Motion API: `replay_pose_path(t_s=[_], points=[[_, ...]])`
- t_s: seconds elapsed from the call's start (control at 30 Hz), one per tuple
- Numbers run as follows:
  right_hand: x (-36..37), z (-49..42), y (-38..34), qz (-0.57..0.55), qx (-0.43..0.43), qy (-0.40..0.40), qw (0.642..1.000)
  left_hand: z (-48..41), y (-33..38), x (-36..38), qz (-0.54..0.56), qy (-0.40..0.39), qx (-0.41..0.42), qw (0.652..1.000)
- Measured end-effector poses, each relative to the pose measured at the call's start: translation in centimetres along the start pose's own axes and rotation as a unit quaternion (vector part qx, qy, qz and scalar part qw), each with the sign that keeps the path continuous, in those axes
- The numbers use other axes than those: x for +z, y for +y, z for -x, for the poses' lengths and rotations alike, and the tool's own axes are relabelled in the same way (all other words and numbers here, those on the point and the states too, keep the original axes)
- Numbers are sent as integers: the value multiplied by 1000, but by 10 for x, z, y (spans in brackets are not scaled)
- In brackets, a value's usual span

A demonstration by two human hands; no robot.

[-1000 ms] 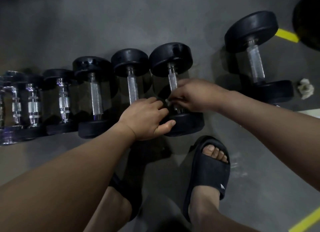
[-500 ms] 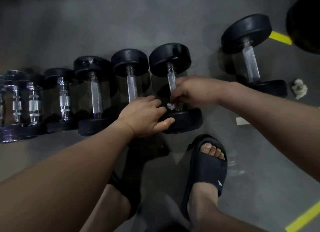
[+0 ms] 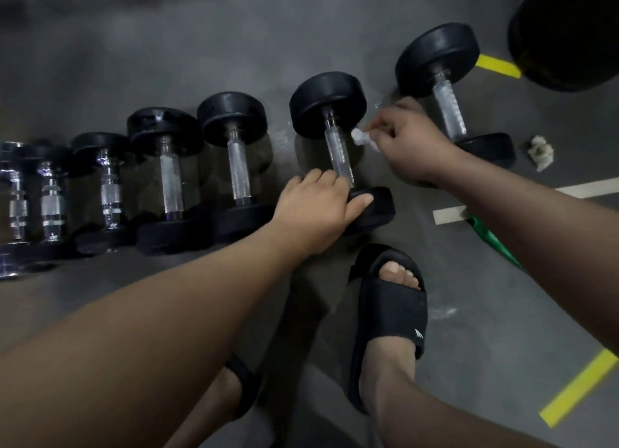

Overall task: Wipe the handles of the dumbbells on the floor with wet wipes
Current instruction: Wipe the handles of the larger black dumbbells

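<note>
Several black dumbbells with silver handles lie in a row on the grey floor. My left hand (image 3: 318, 209) rests on the near weight of one dumbbell (image 3: 338, 152), thumb over its black rim. My right hand (image 3: 407, 146) is just right of that dumbbell's handle and pinches a crumpled white wet wipe (image 3: 361, 137), which sits beside the upper part of the handle. Further right lies a larger dumbbell (image 3: 449, 109), set apart from the row.
A used crumpled wipe (image 3: 541, 152) lies on the floor at the right. A green packet (image 3: 492, 243) shows under my right forearm. Yellow tape lines (image 3: 577, 387) and a pale strip (image 3: 449, 214) mark the floor. My feet in black slides (image 3: 388, 313) stand close to the dumbbells.
My right hand has lifted off the handle and moved up and to the right with the wipe. My left hand stays on the near weight.
</note>
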State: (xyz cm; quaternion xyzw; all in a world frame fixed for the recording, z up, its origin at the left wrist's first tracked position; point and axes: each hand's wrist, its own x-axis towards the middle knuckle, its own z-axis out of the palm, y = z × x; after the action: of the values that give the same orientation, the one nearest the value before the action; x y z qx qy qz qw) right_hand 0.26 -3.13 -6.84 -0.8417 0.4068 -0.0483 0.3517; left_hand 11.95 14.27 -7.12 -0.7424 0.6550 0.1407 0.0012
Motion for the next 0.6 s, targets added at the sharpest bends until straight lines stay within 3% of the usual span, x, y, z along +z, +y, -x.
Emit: replay_pose_path(t_s=[0.1, 0.3, 0.47, 0.6], points=[[-3, -4, 9, 21, -20, 7, 1000, -5, 13, 3, 169, -31, -27, 985], [1, -14, 13, 112, -142, 40, 983, -4, 6, 13, 279, -53, 12, 959], [-4, -30, 20, 183, -201, -92, 958, -28, 14, 19, 314, -3, 35, 949], [-32, -9, 34, 170, -232, -226, 931, -36, 22, 23, 333, 4, 35, 942]])
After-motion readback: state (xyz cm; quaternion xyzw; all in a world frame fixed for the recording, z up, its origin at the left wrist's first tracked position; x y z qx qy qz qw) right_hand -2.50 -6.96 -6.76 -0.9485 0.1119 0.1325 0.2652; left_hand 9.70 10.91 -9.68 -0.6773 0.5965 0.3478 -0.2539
